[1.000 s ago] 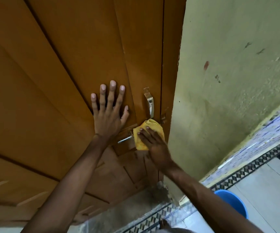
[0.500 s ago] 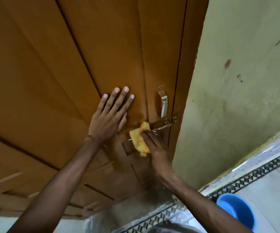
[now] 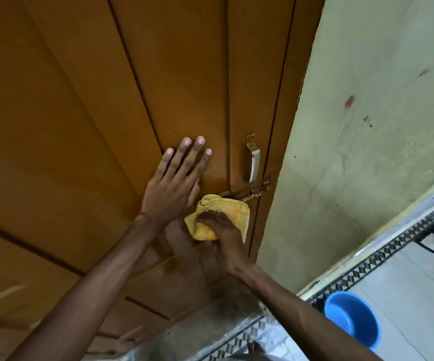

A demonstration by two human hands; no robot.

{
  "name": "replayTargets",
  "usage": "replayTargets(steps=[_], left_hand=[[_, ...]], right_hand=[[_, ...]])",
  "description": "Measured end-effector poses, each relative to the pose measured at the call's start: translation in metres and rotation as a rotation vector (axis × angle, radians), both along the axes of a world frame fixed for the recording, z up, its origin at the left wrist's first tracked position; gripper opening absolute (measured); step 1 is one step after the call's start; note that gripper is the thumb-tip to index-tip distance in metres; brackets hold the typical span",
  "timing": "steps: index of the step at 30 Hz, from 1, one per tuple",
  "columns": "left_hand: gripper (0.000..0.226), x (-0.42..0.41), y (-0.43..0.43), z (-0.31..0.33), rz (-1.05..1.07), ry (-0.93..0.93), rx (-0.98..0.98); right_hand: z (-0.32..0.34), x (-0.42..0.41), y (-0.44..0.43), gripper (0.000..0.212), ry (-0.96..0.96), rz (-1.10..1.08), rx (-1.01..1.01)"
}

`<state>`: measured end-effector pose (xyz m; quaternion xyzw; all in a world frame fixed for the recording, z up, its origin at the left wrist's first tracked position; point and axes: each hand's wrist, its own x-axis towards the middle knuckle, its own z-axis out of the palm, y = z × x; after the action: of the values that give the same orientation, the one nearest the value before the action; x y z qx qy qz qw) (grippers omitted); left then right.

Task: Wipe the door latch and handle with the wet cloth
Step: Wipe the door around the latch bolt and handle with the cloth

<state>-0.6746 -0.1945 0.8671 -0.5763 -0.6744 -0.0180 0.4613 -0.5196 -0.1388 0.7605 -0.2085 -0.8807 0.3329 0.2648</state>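
Observation:
A brown wooden door [image 3: 106,126] fills the left of the view. A silver handle [image 3: 254,160] is fixed upright near its right edge. Just below it runs the sliding latch [image 3: 252,192], whose right end reaches the door frame. My right hand [image 3: 221,230] presses a folded yellow cloth [image 3: 234,214] against the door just below the latch's left part, which the cloth partly hides. My left hand [image 3: 174,186] lies flat on the door with fingers spread, to the left of the handle.
A pale green wall [image 3: 367,126] stands right of the door frame. A blue bucket [image 3: 351,319] sits on the tiled floor at the lower right. A patterned tile border [image 3: 367,267] runs along the wall's base.
My right hand has slid the cloth along the latch, and the cloth now lies wider and lower. The latch's right end shows bare. My left hand stays flat on the door.

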Motion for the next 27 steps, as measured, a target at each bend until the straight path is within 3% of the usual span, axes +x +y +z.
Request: replayTargets(steps=[5,8,11,16,19,21,23,27], left_hand=[[0.065,0.000,0.000,-0.001,-0.009,-0.028,-0.008],[0.065,0.001,0.000,-0.001,-0.017,-0.032,-0.002],[0.066,-0.001,0.001,-0.003,-0.019,-0.025,0.002],[0.067,-0.001,0.003,-0.004,-0.027,-0.037,0.020],[0.067,-0.003,0.000,-0.004,-0.044,-0.045,0.013],[0.067,-0.004,0.000,-0.003,-0.047,-0.049,0.016],[0.067,-0.004,0.001,-0.003,-0.050,-0.040,0.015],[0.066,-0.005,0.002,-0.006,-0.051,0.008,0.033]], right_hand=[[0.009,0.011,0.008,0.050,0.018,-0.257,-0.016],[0.004,-0.010,-0.011,0.048,-0.120,-0.218,0.124],[0.005,-0.017,-0.014,0.043,-0.142,-0.189,0.031],[0.030,0.009,0.005,0.050,-0.122,0.048,-0.037],[0.028,0.019,0.004,0.051,0.010,-0.153,-0.049],[0.022,0.008,-0.005,0.043,0.045,-0.321,-0.178],[0.022,-0.010,-0.018,0.038,-0.052,-0.299,-0.151],[0.015,-0.025,-0.023,0.048,-0.110,-0.213,-0.009]])
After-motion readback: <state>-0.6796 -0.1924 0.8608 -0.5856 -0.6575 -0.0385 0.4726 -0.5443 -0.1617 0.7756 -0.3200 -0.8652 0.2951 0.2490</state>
